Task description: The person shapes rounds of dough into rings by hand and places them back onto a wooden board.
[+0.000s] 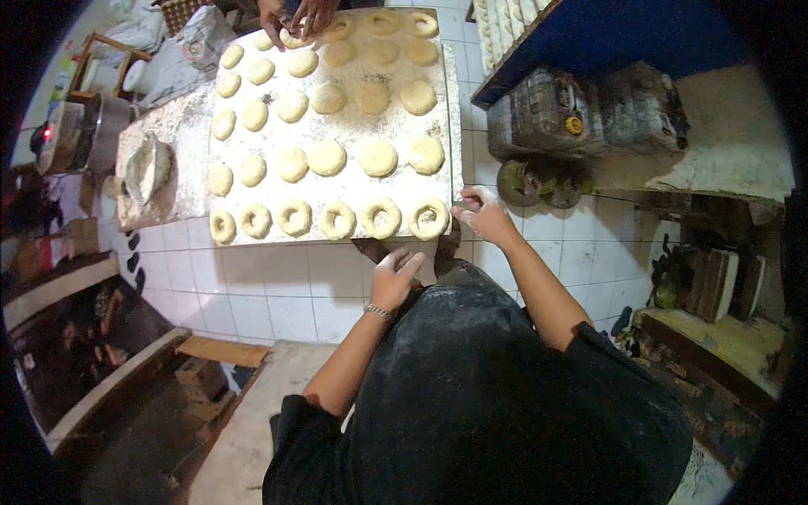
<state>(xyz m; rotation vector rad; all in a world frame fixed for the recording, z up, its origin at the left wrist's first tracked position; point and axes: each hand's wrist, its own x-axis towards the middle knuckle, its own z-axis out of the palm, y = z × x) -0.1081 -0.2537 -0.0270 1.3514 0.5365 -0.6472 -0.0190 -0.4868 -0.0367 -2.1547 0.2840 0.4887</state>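
A flour-dusted board (pixel 235 131) carries several rows of pale dough rounds (pixel 376 157); the front row and some at the far edge are rings (pixel 380 220) with holes. My left hand (pixel 396 278) is just below the board's near edge, fingers loosely bent and apart, holding nothing. At the board's right front corner, beside the last ring (pixel 427 218), my right hand (pixel 481 216) has bent, spread fingers with nothing visible in them; whether it touches the edge I cannot tell. Both hands are dusted with flour.
Another person's hands (pixel 299 21) work at the far edge. A metal bowl (pixel 147 168) sits on a floury surface at left, near pots (pixel 101 135). Grimy containers (pixel 589 114) line the right under a blue-sided shelf (pixel 572 46). White floor tiles (pixel 210 290) surround the board.
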